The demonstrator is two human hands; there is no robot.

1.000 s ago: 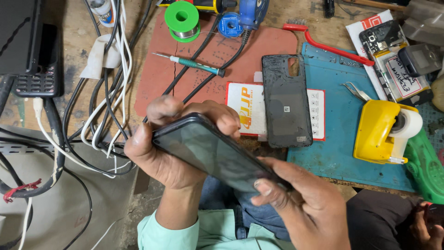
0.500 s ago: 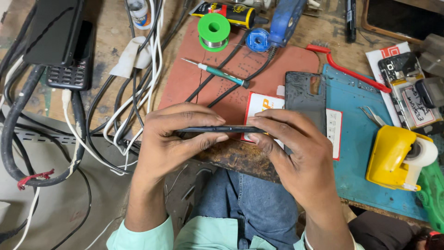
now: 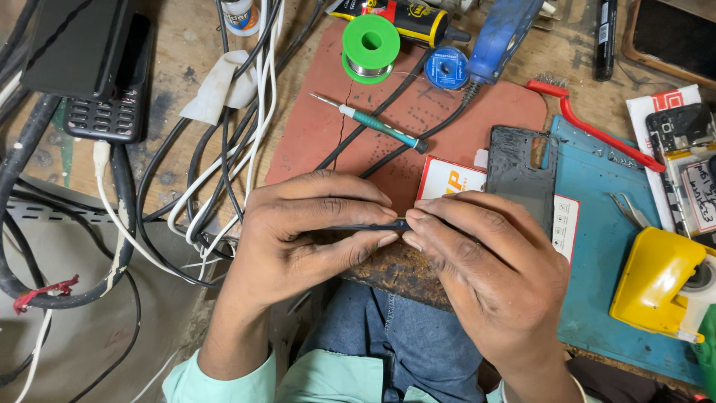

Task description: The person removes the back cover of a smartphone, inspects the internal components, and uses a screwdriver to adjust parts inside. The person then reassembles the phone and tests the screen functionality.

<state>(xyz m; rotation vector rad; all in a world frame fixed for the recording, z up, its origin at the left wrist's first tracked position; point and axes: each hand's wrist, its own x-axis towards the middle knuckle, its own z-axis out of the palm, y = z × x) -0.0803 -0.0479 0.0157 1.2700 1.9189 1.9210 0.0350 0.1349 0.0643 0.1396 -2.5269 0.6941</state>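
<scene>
Black cables (image 3: pixel 224 149) and white leads tangle across the worn wooden bench at my far left, under a black keypad handset (image 3: pixel 104 112), and from there my left hand (image 3: pixel 298 235) comes in, curled closed around the thin dark smartphone (image 3: pixel 365 224), which I hold edge-on so that only a narrow black sliver shows between my knuckles. My thumb lies beneath it and my fingers fold over the top, so the grip is tight with hardly any gap; I cannot tell from this angle which face of the phone points up. To do this well, I judge that I should keep the pressure even along the edge, work with the fingertips and not the palm, and keep the slab level over my lap so it does not flex or slip. The phone sits right at the meeting point of both sets of fingertips, just in front of the bench edge and above my jeans. Behind it on the red mat (image 3: pixel 313 127) lie a teal-handled screwdriver (image 3: pixel 373 125) and a green solder spool (image 3: pixel 371 45). My right hand (image 3: pixel 485 272) pinches the phone's other end, fingers closed down on it. Farther right, a black back cover (image 3: pixel 522 175) rests on a white card, then the blue mat (image 3: pixel 597 298) and a yellow tape dispenser (image 3: pixel 656 283).
</scene>
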